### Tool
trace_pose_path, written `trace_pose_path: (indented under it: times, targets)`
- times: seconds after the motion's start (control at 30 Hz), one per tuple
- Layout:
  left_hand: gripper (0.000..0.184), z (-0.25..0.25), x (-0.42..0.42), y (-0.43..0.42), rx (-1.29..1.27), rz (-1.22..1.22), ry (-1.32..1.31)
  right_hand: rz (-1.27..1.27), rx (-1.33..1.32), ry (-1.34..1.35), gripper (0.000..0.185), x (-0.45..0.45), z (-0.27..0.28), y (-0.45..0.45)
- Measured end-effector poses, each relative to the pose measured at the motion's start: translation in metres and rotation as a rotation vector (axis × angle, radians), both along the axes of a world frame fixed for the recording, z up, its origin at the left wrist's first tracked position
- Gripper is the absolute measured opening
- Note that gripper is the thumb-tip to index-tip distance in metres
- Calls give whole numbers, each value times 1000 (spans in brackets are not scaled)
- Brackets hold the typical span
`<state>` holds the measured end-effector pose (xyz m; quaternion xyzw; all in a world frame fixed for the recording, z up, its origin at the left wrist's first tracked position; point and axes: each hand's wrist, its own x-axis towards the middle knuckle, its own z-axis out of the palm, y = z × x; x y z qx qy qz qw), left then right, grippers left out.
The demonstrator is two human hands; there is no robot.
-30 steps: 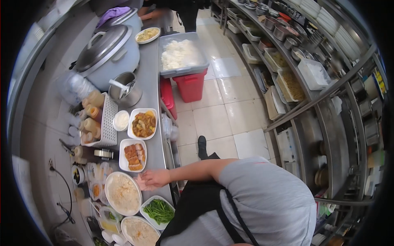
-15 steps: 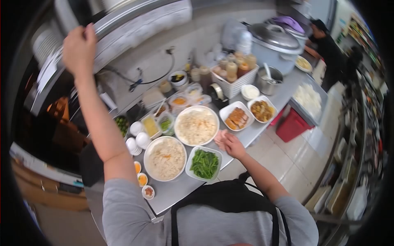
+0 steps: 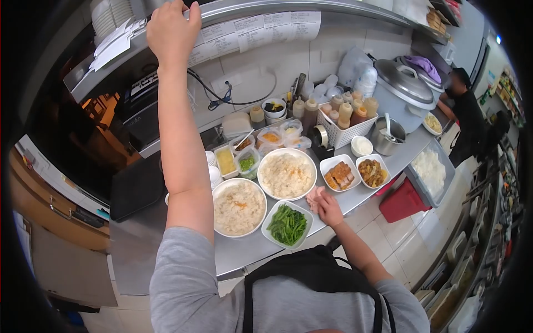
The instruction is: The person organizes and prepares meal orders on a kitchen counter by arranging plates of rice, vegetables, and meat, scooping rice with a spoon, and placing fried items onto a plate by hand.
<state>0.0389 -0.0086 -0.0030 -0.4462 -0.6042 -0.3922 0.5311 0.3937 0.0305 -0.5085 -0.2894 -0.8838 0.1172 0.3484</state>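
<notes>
Cloth (image 3: 314,199) bunches in right grip (image 3: 330,210) near counter edge (image 3: 350,210); left grip (image 3: 174,34) by shelf (image 3: 236,10) unclear.

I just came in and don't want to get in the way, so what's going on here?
One person's left hand is raised at the shelf edge, near hanging paper slips, and their right hand touches a pink cloth on the counter. Nearby stand two bowls of what looks like rice, a dish of greens and a dish of sliced meat. Another person in black is at the far end.
</notes>
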Motion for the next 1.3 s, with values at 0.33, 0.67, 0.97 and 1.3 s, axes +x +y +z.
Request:
trace_pose_path:
  times: [0.33, 0.67, 0.97, 1.3]
  targets:
    - [21, -2, 23, -1, 141, 27, 45, 15, -8, -36, 30, 0, 1, 3]
    - [23, -2, 22, -6, 89, -40, -20, 14, -30, 0, 30, 1, -1, 2]
    - [33, 6, -1, -5, -78, -7, -62, 9, -23, -10, 31, 1, -3, 0]
    - [32, 5, 0, 5, 4, 68, -73, 19, -14, 7, 31, 5, -4, 5]
